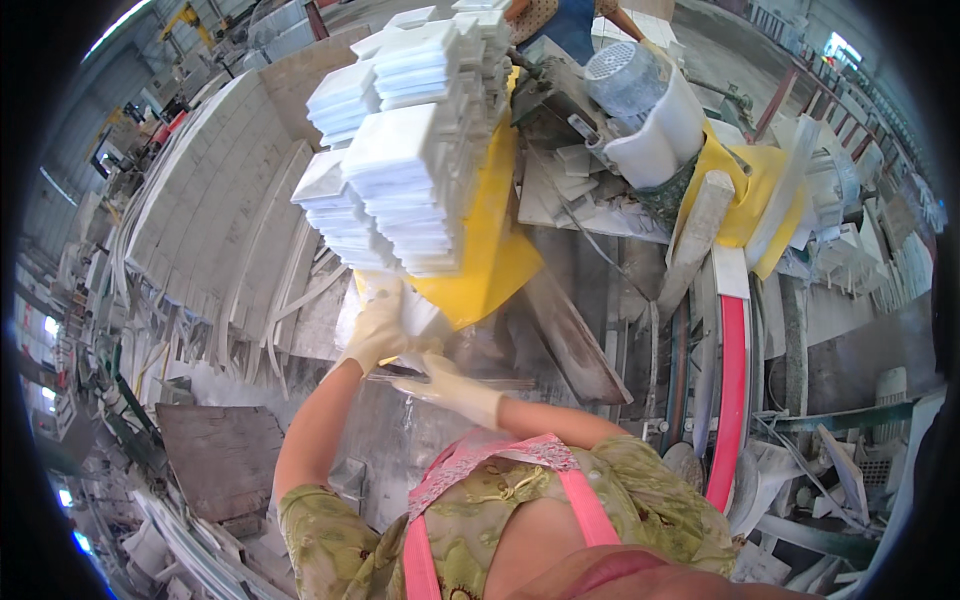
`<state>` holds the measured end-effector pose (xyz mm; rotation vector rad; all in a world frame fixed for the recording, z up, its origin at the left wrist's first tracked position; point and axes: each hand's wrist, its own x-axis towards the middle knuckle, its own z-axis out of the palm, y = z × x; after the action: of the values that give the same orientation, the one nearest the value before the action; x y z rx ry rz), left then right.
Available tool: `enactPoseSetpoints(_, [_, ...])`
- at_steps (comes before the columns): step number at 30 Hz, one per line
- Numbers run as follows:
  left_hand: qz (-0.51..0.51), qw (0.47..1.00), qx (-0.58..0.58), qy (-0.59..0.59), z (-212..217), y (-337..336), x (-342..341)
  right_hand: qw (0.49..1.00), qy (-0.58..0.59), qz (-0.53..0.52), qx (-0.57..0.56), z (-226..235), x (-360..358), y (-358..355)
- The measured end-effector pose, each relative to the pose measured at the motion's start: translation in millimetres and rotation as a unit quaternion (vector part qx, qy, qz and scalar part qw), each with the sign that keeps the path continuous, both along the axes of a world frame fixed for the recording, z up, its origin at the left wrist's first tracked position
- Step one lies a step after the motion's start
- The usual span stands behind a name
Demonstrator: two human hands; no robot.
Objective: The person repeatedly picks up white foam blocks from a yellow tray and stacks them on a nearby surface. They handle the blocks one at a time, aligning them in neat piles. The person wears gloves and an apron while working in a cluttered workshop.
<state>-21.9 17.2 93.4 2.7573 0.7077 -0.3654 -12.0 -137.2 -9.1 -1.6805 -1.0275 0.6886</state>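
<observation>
Tiles (426,318), white and partly hidden, lie by the near foot of a tall stack (396,165), right at the left hand (378,328), whose grip, clamped or loose, I cannot tell, while the right hand (452,388), fingers extended, points leftward, nearer the body.

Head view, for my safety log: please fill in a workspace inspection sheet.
Surface: grey worktop, streaked, wet-looking.
Workpieces: stacked white tiles on yellow sheeting.
Clutter: pale strips at left, brownish plank near centre.
Hands: left gloved hand at a white slab below the stacks, right gloved hand beside it; grips unclear.
Cables: thin dark line near the motor; cable or hose, unclear.
Surroundings: co-worker in blue beyond the motor.
</observation>
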Motion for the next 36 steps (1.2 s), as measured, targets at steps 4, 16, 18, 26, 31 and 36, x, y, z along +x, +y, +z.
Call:
enactPoseSetpoints(4, [-0.003,1.0,0.016,-0.013,-11.8,7.2,-4.4,0.959,0.218,-0.171,-0.058,-3.5,49.6,-13.9])
enactPoseSetpoints(16, [-0.01,0.981,0.017,-0.194,-34.7,0.5,-31.1,0.972,0.209,0.095,-0.052,46.6,103.1,33.4])
enactPoseSetpoints(18, [0.011,0.982,-0.021,-0.19,-40.2,-0.5,-34.8,0.956,0.262,0.12,-0.051,43.1,109.7,41.3])
enactPoseSetpoints(26, [0.283,0.753,-0.321,-0.5,-84.9,-40.3,-64.3,0.949,0.285,0.131,0.035,7.5,114.2,40.4])
enactPoseSetpoints(31, [0.333,0.611,-0.401,-0.595,-86.4,-68.1,-47.1,0.954,0.273,0.117,0.047,-10.9,115.5,49.1])
enactPoseSetpoints(36, [0.339,0.554,-0.472,-0.596,-74.9,-76.8,-37.9,0.954,0.252,0.141,0.084,-17.5,119.4,49.9])
